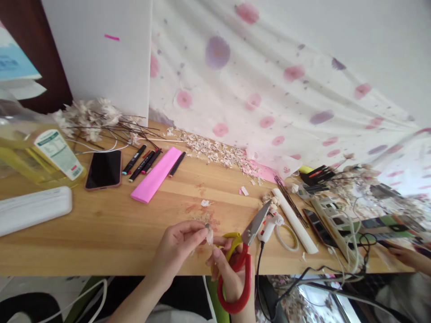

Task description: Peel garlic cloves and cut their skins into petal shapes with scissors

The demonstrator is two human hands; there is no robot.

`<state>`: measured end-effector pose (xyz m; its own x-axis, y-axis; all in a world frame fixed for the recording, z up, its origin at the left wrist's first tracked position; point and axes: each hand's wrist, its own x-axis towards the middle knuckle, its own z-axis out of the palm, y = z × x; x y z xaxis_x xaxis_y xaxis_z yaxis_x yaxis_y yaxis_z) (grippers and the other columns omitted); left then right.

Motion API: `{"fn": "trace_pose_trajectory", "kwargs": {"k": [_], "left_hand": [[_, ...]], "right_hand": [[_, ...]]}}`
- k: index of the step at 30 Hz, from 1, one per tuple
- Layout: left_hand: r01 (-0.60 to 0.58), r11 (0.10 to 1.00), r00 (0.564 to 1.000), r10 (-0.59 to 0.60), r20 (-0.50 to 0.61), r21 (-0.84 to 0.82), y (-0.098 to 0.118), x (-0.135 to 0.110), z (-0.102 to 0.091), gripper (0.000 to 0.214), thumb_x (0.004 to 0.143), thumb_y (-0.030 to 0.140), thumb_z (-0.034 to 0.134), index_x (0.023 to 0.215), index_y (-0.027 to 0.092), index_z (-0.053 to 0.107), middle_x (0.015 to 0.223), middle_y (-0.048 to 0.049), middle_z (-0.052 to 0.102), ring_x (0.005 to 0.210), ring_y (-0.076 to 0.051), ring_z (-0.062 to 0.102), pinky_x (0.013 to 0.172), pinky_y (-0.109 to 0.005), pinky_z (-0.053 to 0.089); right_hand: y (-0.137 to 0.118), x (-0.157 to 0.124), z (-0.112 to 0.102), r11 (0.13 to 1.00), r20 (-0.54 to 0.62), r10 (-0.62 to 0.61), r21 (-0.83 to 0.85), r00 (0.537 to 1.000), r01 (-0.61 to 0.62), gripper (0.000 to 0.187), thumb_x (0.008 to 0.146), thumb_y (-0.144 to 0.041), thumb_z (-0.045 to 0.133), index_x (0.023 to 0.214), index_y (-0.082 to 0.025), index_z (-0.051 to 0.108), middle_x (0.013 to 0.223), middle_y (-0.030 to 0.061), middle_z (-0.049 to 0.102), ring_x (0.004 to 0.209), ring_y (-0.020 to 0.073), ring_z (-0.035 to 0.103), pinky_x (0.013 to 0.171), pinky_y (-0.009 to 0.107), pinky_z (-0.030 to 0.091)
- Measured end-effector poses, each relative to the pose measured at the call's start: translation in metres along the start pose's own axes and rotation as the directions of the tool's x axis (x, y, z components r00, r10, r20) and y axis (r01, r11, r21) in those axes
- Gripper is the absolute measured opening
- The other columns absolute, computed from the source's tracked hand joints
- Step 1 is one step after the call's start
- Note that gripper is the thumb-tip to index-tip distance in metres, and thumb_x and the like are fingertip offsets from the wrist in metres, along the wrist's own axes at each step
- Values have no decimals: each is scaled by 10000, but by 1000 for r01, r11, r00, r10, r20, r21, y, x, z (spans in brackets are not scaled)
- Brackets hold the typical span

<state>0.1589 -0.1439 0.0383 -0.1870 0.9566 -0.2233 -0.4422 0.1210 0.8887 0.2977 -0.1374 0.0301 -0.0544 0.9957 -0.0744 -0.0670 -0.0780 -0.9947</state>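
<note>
Head view: pinching a pale petal-like piece [209, 234] between thumb and fingers of the left hand [180, 244], just above the near part of the worktop [117, 233]. Holding the right hand [232, 285] close beside the left, with thumb and fingers just below and to the right of the petal-like piece. Perhaps touching its lower edge with the right fingertips as well; too small and blurred there to be sure. Carrying scissors [247, 237] in the same right hand, hooked on by the red and yellow handles, with the blades slanting up and away to the right, apart from the petal-like piece. Just beyond the hands: a white scrap [205, 203] on the wood. To the right, right by the blades: a glue gun [268, 228], then a white rod [296, 222]. Farther off to the left: a pink paper strip [156, 175] beside black markers [144, 165], then a phone [103, 169]. Along the far edge: pale shreds [212, 150] in a long heap. At the far right, well apart: another person's hand [406, 258].
</note>
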Motion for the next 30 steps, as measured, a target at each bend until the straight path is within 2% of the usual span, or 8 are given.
{"fn": "trace_pose_trajectory", "kwargs": {"k": [10, 13, 16, 18, 22, 27, 29, 30], "left_hand": [[-31, 974, 999, 28, 16, 224, -8, -9, -21, 361, 828, 534, 653, 826, 186, 752, 825, -77, 754, 820, -225, 698, 789, -323, 561], [167, 911, 973, -214, 85, 378, -7, -11, -33, 499, 836, 636, 573, 707, 166, 679, 611, -32, 662, 563, -170, 633, 547, -270, 516], [310, 800, 853, -473, 222, 514, -9, -3, -32, 477, 806, 613, 609, 669, 157, 644, 652, -47, 679, 586, -184, 662, 525, -268, 507], [232, 808, 856, -434, 281, 542, -12, 12, -24, 402, 800, 541, 637, 679, 159, 655, 692, -61, 710, 666, -209, 697, 628, -305, 541], [-49, 832, 973, -87, 216, 553, -13, 50, -7, 273, 841, 431, 590, 804, 176, 682, 905, -94, 760, 923, -266, 703, 863, -371, 515], [9, 891, 991, -67, 112, 453, -2, 34, -12, 322, 841, 483, 601, 918, 174, 650, 977, -109, 752, 868, -236, 701, 770, -336, 541], [92, 840, 932, -261, 250, 535, 2, 5, -19, 335, 865, 499, 571, 820, 181, 669, 841, -79, 752, 761, -217, 698, 672, -301, 529], [134, 776, 851, -409, 330, 616, 1, -10, -22, 359, 887, 495, 535, 773, 187, 679, 805, -74, 752, 717, -218, 695, 630, -300, 518]], "right_hand": [[12, -1, -7, 975, 83, -3, 220, 997, -15, 354, 823, -371, 783, 830, -243, 453, 618, -96, 559, 314, 37, 434, 304, 138, 335], [9, 3, -22, 972, 9, -26, 235, 1000, 23, 342, 829, -360, 782, 822, -245, 459, 534, -116, 507, 304, 42, 427, 314, 134, 352], [7, 4, -35, 973, -49, -33, 225, 998, 44, 325, 835, -349, 775, 820, -247, 467, 491, -120, 470, 303, 55, 428, 309, 142, 341], [7, 2, -40, 971, -67, -31, 235, 997, 46, 319, 832, -342, 776, 823, -248, 471, 515, -116, 481, 301, 56, 429, 300, 147, 335], [10, -2, -42, 963, -81, -32, 263, 996, 53, 336, 809, -342, 794, 815, -232, 477, 635, -84, 566, 306, 32, 436, 300, 138, 340], [16, -1, -43, 953, -119, -46, 291, 992, 79, 357, 798, -366, 796, 798, -231, 466, 608, -75, 597, 279, 36, 422, 276, 138, 321], [17, 0, -44, 951, -150, -62, 291, 987, 104, 373, 784, -384, 806, 788, -231, 465, 576, -84, 586, 267, 38, 406, 262, 142, 327], [17, -1, -45, 951, -158, -66, 288, 985, 110, 375, 784, -388, 806, 789, -230, 466, 572, -84, 587, 265, 38, 403, 261, 143, 331]]}}
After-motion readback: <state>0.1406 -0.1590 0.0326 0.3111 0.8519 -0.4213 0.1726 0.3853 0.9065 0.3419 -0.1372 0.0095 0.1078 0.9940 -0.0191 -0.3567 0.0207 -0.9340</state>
